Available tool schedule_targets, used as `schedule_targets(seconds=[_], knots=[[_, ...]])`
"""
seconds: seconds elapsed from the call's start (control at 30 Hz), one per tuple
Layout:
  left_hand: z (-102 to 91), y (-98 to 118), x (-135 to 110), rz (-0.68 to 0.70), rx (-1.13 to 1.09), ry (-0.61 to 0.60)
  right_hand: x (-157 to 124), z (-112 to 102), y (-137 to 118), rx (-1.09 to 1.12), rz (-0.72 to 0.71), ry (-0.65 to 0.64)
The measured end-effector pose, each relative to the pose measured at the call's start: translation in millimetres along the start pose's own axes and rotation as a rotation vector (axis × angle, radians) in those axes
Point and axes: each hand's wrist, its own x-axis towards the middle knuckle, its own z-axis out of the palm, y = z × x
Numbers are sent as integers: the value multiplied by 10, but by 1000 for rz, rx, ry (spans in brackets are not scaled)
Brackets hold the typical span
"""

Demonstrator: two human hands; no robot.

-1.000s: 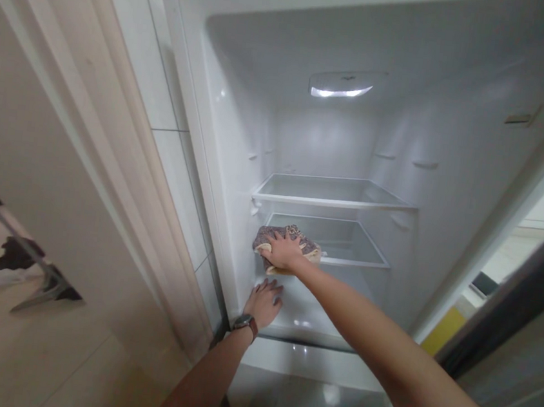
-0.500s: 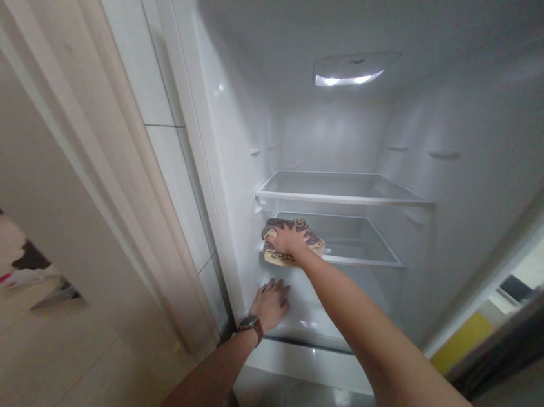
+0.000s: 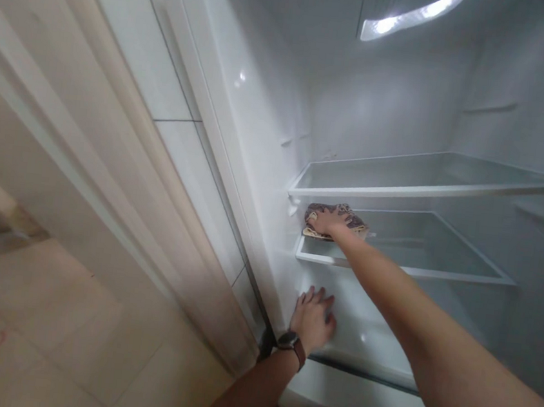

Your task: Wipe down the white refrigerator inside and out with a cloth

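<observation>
My right hand (image 3: 329, 221) holds a folded brown patterned cloth (image 3: 357, 227) with a pale trim, pressing it onto the lower glass shelf (image 3: 423, 245) of a refrigerator. Its fingers are spread over the cloth, near the shelf's left end. Below that shelf, my left hand (image 3: 313, 318) is open and holds nothing. Its fingers spread beside the left inner wall (image 3: 264, 131), low in the compartment; whether the palm touches a surface I cannot tell. A dark watch (image 3: 287, 340) with a brown strap is on the left wrist.
An upper glass shelf (image 3: 382, 176) spans the compartment above my right hand. A lit lamp (image 3: 408, 14) is set in the top. On the left are white tiles (image 3: 175, 154), a beige door frame (image 3: 124, 168) and a tiled floor (image 3: 140, 345).
My right hand and the cloth have moved back from the shelf's front edge. The view has shifted closer and turned left. My left hand stays low by the left wall.
</observation>
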Motion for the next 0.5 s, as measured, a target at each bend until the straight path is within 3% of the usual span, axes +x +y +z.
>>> schedule_targets(seconds=[0.2, 0.5], knots=[[-18, 10, -9, 1, 16, -15, 149, -3, 41, 54, 8, 19], [11, -3, -4, -12, -16, 6, 3, -66, 101, 142, 8, 75]])
